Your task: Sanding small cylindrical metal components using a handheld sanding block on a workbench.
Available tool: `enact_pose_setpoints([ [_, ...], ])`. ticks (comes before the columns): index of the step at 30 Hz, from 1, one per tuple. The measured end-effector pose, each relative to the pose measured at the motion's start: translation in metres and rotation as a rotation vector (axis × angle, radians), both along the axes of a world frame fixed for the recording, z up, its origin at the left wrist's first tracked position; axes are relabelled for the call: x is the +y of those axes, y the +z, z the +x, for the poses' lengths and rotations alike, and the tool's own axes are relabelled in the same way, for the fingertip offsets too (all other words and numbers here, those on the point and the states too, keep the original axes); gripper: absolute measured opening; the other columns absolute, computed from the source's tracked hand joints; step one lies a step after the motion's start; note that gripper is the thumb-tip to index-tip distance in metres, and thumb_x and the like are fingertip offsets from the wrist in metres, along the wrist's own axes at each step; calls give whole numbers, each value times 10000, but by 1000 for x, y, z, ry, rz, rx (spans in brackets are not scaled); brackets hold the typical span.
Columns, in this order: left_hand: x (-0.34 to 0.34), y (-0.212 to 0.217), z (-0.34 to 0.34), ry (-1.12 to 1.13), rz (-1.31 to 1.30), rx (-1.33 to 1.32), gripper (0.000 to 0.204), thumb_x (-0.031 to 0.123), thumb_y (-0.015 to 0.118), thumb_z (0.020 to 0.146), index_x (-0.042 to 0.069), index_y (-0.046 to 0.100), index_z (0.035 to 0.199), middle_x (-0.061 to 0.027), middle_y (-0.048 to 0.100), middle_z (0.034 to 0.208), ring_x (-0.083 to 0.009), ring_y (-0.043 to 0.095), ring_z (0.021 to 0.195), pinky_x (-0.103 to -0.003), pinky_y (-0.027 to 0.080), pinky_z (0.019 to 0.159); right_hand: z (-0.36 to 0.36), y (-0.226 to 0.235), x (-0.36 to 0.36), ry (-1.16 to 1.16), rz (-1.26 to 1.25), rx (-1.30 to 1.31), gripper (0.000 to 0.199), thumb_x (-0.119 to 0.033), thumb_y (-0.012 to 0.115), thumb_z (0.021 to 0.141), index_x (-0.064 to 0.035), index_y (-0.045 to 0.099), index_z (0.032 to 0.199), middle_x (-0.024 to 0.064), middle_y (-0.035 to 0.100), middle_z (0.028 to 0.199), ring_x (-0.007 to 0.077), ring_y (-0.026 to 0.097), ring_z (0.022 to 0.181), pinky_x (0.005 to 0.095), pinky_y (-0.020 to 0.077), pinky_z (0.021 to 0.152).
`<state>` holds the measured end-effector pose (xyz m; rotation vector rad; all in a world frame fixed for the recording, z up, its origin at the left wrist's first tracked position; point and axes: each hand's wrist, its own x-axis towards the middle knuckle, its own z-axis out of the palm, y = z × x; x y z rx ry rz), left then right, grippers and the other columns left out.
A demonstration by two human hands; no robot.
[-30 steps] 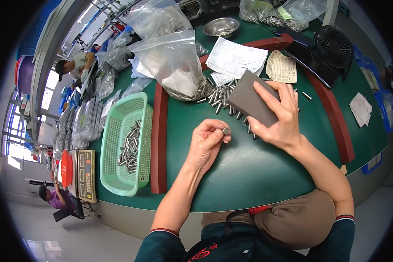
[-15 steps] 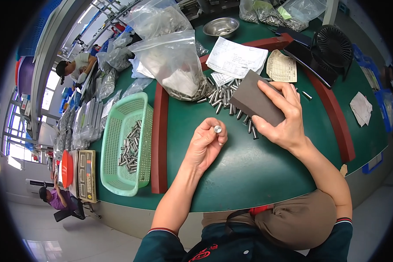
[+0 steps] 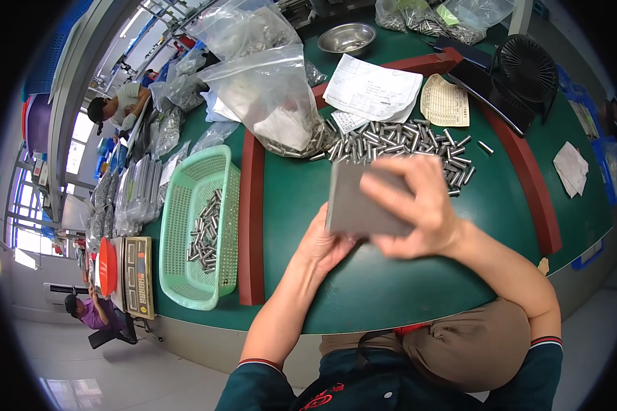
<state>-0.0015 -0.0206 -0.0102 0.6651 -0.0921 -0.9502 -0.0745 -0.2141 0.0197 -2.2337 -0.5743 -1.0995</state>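
My right hand (image 3: 428,212) grips a grey-brown sanding block (image 3: 352,202) and is blurred by motion. The block lies over the fingers of my left hand (image 3: 315,250), which are mostly hidden beneath it. Half a second ago those fingers pinched a round-headed metal pin; it is out of sight under the block now. Beyond my hands, many loose metal pins (image 3: 394,140) lie heaped on the green tabletop (image 3: 391,294). More pins (image 3: 204,236) rest in a light green plastic basket (image 3: 228,226) at the left.
Dark red bars (image 3: 251,233) frame the work area. A clear bag (image 3: 274,109), papers (image 3: 373,89), a steel bowl (image 3: 347,40), a black phone-like slab (image 3: 490,96) and a small fan (image 3: 524,65) stand farther back. A crumpled cloth (image 3: 569,169) lies right. Two people sit far left.
My right hand has brought the sanding block left and nearer, from above the pin heap onto my left hand. The pin heap is now uncovered; the pin in my left hand is covered.
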Motion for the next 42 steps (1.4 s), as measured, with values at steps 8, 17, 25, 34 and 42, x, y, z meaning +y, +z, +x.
enact_pose_setpoints([
  [8,2,1,4,-67,497,-1063,272,209,561,962,32,573,1169,-106,640,1048,-190,651,839,-323,580,747,-6,5,11,131,-119,-38,654,-387,746,600,-90,664,1177,187,590,1197,268,568,926,405,386,806],
  [17,8,-2,-1,-49,289,-247,158,132,576,936,40,625,1055,-79,669,964,-201,672,839,-305,578,757,-11,7,16,165,-170,-84,648,-382,740,582,-85,674,1153,171,598,1171,272,575,914,385,389,778],
  [25,15,14,11,-32,153,-400,226,243,656,933,32,589,887,-26,540,691,-92,428,553,-212,341,517,1,7,-18,-279,48,-9,695,-185,733,542,-12,629,1207,169,580,1157,317,553,952,412,408,836],
  [34,10,7,6,2,64,-400,208,220,639,951,26,640,1026,3,630,804,-50,485,626,-193,415,583,11,-1,-14,-301,45,-16,741,-226,750,520,-20,622,1220,175,576,1145,317,554,912,425,415,797],
  [42,10,0,11,-60,-63,-397,171,179,627,947,17,641,1001,-76,660,849,-122,603,738,-238,473,617,15,-5,-12,-324,56,3,705,-221,746,557,-35,623,1226,181,589,1111,301,549,899,402,412,797],
])
